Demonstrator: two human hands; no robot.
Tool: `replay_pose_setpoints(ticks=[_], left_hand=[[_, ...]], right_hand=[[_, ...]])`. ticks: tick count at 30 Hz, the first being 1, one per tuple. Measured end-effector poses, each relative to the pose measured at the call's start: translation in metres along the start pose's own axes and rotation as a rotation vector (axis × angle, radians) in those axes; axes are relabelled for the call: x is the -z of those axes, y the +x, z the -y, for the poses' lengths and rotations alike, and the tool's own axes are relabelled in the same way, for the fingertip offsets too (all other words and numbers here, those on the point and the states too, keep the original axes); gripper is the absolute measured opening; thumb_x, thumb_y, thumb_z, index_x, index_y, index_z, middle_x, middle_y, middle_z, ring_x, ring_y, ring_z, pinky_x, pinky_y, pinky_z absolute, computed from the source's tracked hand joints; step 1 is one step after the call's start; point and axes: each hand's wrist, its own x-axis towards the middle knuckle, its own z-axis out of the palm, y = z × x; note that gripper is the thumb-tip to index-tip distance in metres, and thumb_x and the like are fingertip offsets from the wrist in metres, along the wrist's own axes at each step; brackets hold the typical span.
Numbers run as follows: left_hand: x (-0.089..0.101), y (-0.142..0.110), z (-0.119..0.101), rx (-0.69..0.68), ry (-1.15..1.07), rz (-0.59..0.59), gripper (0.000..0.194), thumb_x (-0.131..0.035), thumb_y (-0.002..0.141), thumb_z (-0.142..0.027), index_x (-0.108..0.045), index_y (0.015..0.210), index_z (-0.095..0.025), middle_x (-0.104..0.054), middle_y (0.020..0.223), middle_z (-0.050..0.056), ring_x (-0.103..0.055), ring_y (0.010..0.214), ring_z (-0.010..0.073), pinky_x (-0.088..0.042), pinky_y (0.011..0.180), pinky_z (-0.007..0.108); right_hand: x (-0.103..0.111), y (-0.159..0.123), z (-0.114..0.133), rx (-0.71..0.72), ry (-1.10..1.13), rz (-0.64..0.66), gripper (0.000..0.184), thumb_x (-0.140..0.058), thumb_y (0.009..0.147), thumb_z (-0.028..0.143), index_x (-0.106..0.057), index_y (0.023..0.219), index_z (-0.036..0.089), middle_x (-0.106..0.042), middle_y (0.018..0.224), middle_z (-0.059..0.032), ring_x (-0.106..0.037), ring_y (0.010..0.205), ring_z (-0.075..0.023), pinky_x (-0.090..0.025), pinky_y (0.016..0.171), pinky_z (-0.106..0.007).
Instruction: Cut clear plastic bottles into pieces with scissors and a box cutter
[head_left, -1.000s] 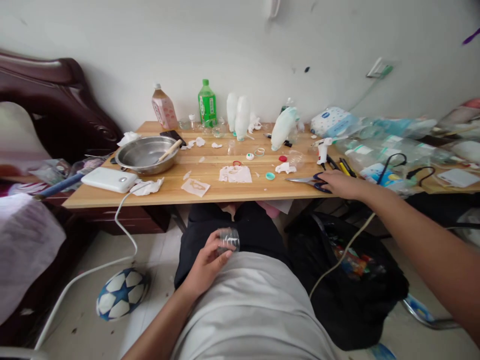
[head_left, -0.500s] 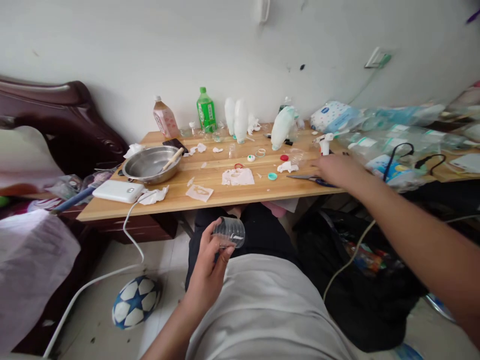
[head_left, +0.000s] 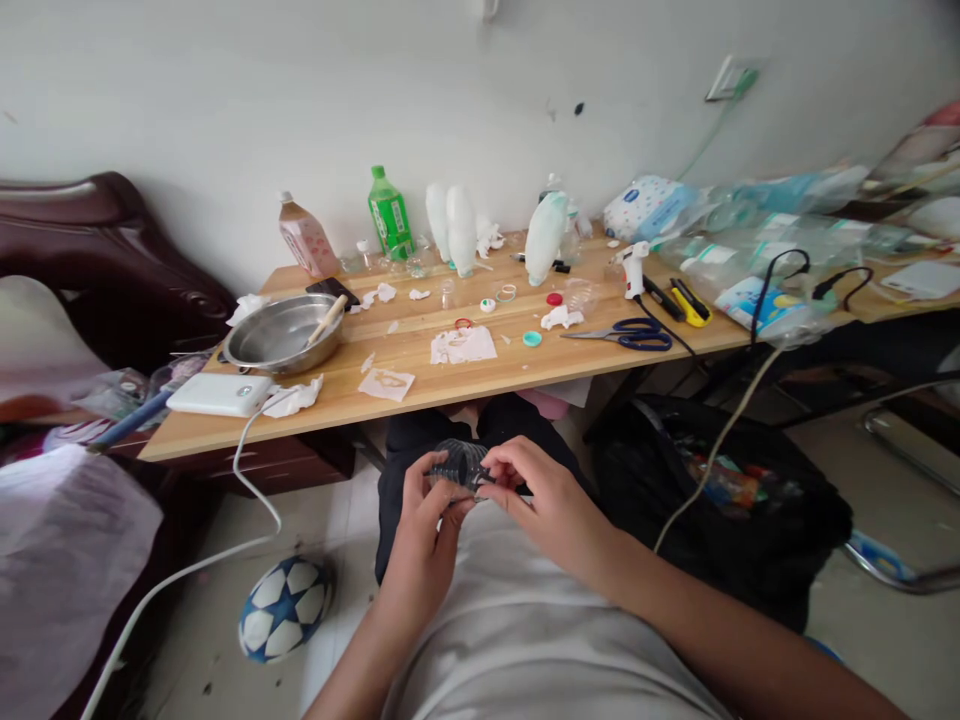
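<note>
Over my lap, my left hand [head_left: 433, 500] is closed round a clear, ribbed piece of plastic bottle [head_left: 459, 462]. My right hand [head_left: 529, 490] pinches the piece at its right edge, thumb and fingertips together. Whether anything else small sits in that pinch, I cannot make out. On the table lie dark-blue-handled scissors [head_left: 637, 335], a white glue gun [head_left: 634, 268] and a yellow-and-black utility knife [head_left: 691, 303]. A turquoise bottle cap [head_left: 532, 339] and stained white paper [head_left: 463, 345] lie near the front edge.
A steel bowl [head_left: 283, 335] and a white power bank [head_left: 220, 394] occupy the table's left side. White wrapped bottle shapes [head_left: 461, 230] and a green bottle [head_left: 391, 215] stand at the back. Empty bottles [head_left: 780, 240] pile up at right. A black bag [head_left: 720, 530] and ball [head_left: 285, 608] are below.
My right hand has come from beside the scissors on the table down to the bottle piece and now grips its edge. My left hand still holds the piece, which has turned slightly.
</note>
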Motion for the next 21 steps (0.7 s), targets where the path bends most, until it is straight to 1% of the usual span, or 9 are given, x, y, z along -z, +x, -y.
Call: replay_pose_setpoints(ticks=[4, 8, 12, 16, 21], left_hand=[[-0.003, -0.002, 0.001, 0.007, 0.023, 0.042, 0.020, -0.047, 0.100, -0.016, -0.064, 0.093, -0.023, -0.044, 0.136, 0.010, -0.056, 0.121, 0.0228, -0.048, 0.101, 0.042], [-0.003, -0.004, -0.001, 0.002, 0.058, 0.064, 0.021, -0.046, 0.100, -0.017, -0.065, 0.097, -0.024, -0.039, 0.139, 0.009, -0.060, 0.108, 0.0184, -0.050, 0.098, 0.040], [-0.004, -0.005, -0.004, -0.004, 0.098, 0.056, 0.021, -0.047, 0.099, -0.017, -0.066, 0.096, -0.024, -0.040, 0.139, 0.009, -0.060, 0.104, 0.0177, -0.052, 0.093, 0.038], [-0.016, -0.012, -0.006, 0.052, 0.080, 0.045, 0.020, -0.048, 0.098, -0.017, -0.066, 0.096, -0.024, -0.042, 0.135, 0.009, -0.062, 0.102, 0.0184, -0.054, 0.090, 0.037], [-0.033, -0.023, -0.001, 0.155, 0.012, 0.130, 0.021, -0.048, 0.098, -0.020, -0.067, 0.093, -0.023, -0.043, 0.130, 0.009, -0.063, 0.099, 0.0178, -0.056, 0.088, 0.036]], right_hand=[[0.006, -0.003, 0.000, -0.015, -0.015, 0.020, 0.010, -0.058, 0.095, 0.014, -0.058, 0.094, 0.024, -0.062, 0.090, -0.0020, -0.063, 0.081, -0.0150, -0.055, 0.075, -0.026], [0.007, -0.008, 0.001, -0.030, -0.007, 0.020, 0.007, -0.058, 0.095, 0.017, -0.058, 0.095, 0.024, -0.063, 0.090, -0.0018, -0.063, 0.080, -0.0150, -0.055, 0.074, -0.026], [0.006, -0.011, -0.003, -0.016, -0.015, 0.027, 0.006, -0.055, 0.096, 0.018, -0.058, 0.097, 0.024, -0.062, 0.091, -0.0026, -0.063, 0.080, -0.0149, -0.054, 0.071, -0.025], [0.003, -0.021, -0.009, -0.023, -0.041, 0.060, 0.011, -0.052, 0.095, 0.015, -0.057, 0.097, 0.024, -0.062, 0.092, -0.0029, -0.063, 0.078, -0.0149, -0.054, 0.071, -0.026], [-0.003, -0.040, -0.021, -0.112, -0.075, 0.090, 0.013, -0.053, 0.092, 0.012, -0.057, 0.095, 0.023, -0.062, 0.091, -0.0025, -0.064, 0.078, -0.0150, -0.056, 0.072, -0.026]])
